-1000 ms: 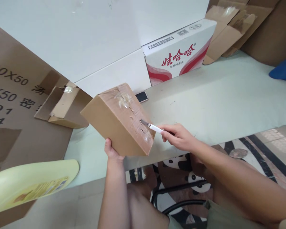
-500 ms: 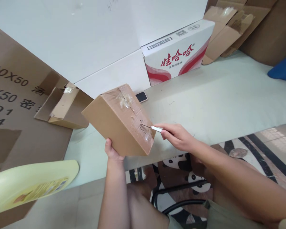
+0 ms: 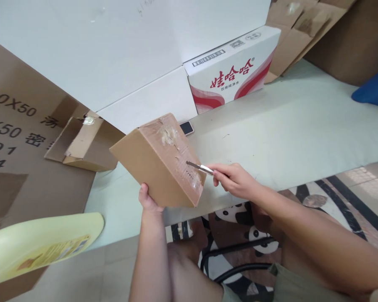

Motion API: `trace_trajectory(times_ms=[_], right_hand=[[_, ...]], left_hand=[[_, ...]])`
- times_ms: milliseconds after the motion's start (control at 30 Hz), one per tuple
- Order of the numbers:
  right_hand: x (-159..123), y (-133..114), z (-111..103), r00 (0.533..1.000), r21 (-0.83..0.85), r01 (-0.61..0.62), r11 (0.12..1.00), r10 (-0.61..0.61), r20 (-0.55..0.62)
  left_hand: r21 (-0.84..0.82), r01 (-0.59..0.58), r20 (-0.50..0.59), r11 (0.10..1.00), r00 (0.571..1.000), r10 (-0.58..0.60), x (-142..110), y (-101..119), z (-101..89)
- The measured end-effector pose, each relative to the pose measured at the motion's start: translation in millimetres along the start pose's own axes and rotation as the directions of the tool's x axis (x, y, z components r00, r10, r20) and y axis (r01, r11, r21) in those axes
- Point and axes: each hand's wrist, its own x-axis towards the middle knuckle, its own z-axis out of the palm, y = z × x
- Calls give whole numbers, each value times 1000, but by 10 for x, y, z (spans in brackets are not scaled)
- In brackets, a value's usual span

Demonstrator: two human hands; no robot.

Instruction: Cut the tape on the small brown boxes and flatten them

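Tilted above the pale green surface is a brown cardboard box, its taped face turned toward the right. My left hand grips the box from below, thumb on its near side and the other fingers hidden beneath. In my right hand is a utility knife with a pale handle, held in closed fingers. Its dark blade tip meets the taped face of the box. Clear tape on that face looks wrinkled and torn, with a row of small slits near the blade.
Behind the box stand a white carton with red lettering and a phone-like dark-screened object. An opened small carton and a yellow bottle are at left. Something blue lies at far right.
The knife has turned in my right hand, its metal side now showing, and its tip sits slightly higher on the tape. The box has shifted very little.
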Motion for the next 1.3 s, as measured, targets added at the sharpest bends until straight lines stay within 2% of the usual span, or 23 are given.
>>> trace_trajectory(times_ms=[167, 300, 433, 533, 667, 867, 1067, 1133, 1300], right_hand=[[12, -17, -13, 996, -32, -92, 995, 93, 17], [16, 11, -35, 983, -53, -177, 983, 179, 40], [3, 46, -36, 993, -103, -114, 988, 111, -33], [-4, 54, -31, 998, -125, -57, 990, 53, -34], [-1, 58, -30, 998, -153, -52, 987, 49, -25], [-9, 81, -36, 999, -139, -34, 990, 30, -24], [-35, 100, -30, 996, -319, 3, 948, -33, -88], [-37, 107, -20, 995, -303, 8, 953, -38, -94], [-22, 102, -7, 998, -102, -52, 993, 49, -26]], left_hand=[[1, -7, 16, 1000, 1000, 7, 9, 11, 32], [17, 50, 6, 999, 999, -50, 28, 0, -3], [44, 84, 1, 996, 996, -84, 18, -9, -16], [49, 66, 2, 997, 998, -67, 7, -11, -30], [57, 50, -11, 997, 999, -50, 7, -30, -82], [82, 91, -32, 992, 996, -89, -16, -67, -94], [110, 101, -28, 989, 995, -99, -39, -68, -60], [109, 96, -26, 989, 995, -94, -47, -71, -56], [95, 67, -35, 993, 997, -64, -57, -73, -37]])
